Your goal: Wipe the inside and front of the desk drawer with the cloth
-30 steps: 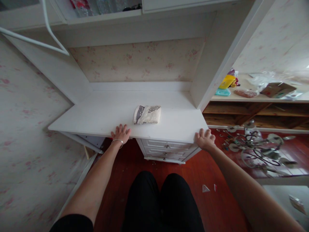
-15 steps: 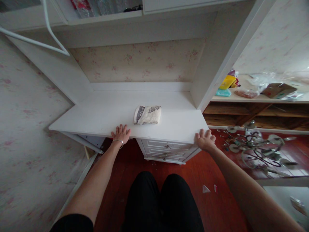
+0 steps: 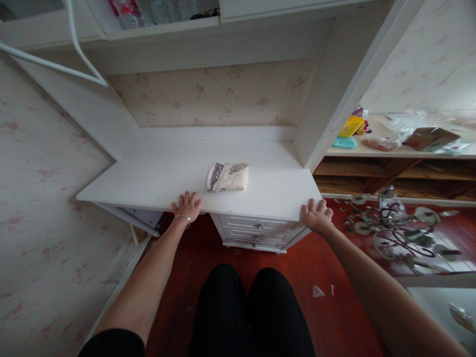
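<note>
My left hand (image 3: 188, 207) lies on the front edge of a white desk (image 3: 159, 171), fingers spread and a bracelet on the wrist. At the desk's front right corner rests my right hand (image 3: 317, 215), fingers apart, the palm partly turned over the edge. Neither hand holds anything. A folded cream cloth (image 3: 227, 177) with a dark grey pattern, like a small towel, lies on the desktop between the hands, nearer the left one and touched by neither.
Below the desktop stands a white drawer unit (image 3: 256, 232). A white hanger-like frame (image 3: 80, 59) hangs at upper left. On the right, a chandelier (image 3: 409, 228) lies on the red floor (image 3: 293, 272), before a low shelf (image 3: 345, 183) topped by a cardboard box (image 3: 431, 139) and plastic bags.
</note>
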The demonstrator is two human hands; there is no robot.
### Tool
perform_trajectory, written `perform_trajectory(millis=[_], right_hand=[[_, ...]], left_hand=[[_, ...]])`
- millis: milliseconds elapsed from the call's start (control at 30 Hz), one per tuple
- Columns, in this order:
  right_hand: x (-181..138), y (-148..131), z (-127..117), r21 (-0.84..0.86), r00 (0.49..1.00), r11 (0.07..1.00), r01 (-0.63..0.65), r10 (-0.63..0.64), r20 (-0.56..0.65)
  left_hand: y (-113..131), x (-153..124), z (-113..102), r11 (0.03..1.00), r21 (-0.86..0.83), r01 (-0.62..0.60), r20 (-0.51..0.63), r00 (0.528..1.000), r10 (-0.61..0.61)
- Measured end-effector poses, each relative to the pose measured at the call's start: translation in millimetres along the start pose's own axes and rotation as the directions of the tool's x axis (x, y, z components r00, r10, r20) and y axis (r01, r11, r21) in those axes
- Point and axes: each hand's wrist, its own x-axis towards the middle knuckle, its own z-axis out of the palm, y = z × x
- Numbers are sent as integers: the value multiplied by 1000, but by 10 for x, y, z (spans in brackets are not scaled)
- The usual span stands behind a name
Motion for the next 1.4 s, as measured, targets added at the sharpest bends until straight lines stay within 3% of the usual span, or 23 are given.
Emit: perform_trajectory(millis=[300,867,1000,1100,1167,1267,1300,1400], right_hand=[[7,-20,-61,51,997,999,-20,16,76],[-27,-16,-117,25,1000,1000,-7,7,20],[-29,-15,-124,13,1000,1000,-10,10,14],[-16,-11,-100,12,1000,1000,-9,9,8],[-4,-9,-81,12,1000,1000,-6,6,8],[15,-8,-63,19,999,1000,-16,15,47],[20,-9,-60,22,998,1000,-23,21,56],[28,-12,-52,38,998,999,-32,30,55]], left_hand=[[12,-17,-11,1000,-13,-2,-9,1000,2],[15,-8,-9,1000,-7,9,1,1000,-9],[97,-125,-31,1000,0,-3,-112,994,3],[312,-446,22,998,-23,-52,-291,956,43],[556,-782,126,980,-61,-189,-325,932,160],[1022,-1321,375,852,-168,-496,-259,856,447],[1182,-1463,467,809,-225,-543,-215,837,503],[1605,-1660,704,803,-348,-485,-114,872,477]])
